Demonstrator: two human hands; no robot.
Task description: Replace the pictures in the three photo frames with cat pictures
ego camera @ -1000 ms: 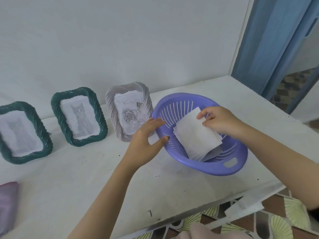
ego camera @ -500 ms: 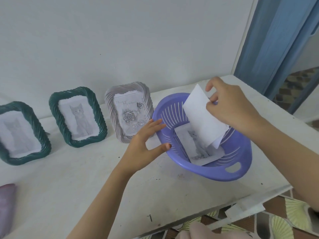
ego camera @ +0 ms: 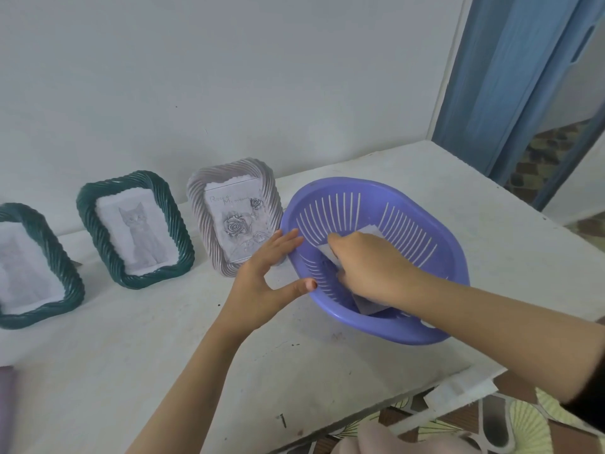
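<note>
Purple basket point(ego camera: 386, 188) braced by the spread left hand point(ego camera: 262, 283) at its rim, the right hand point(ego camera: 366, 270), grip unseen, should lift one paper sheet point(ego camera: 373, 308) out cleanly for the grey frame point(ego camera: 199, 204) just beside.

Desk point(ego camera: 157, 371) foreground, lower left to centre: open surface, free approach. Back row: left green frame point(ego camera: 60, 263), middle green frame point(ego camera: 154, 277) and grey frame point(ego camera: 198, 217) stand upright with narrow gaps between them. Left hand point(ego camera: 265, 283) fills the gap between grey frame and purple basket point(ego camera: 376, 326). Right hand point(ego camera: 370, 270) occupies the basket interior. Open desk behind the basket, right.
</note>
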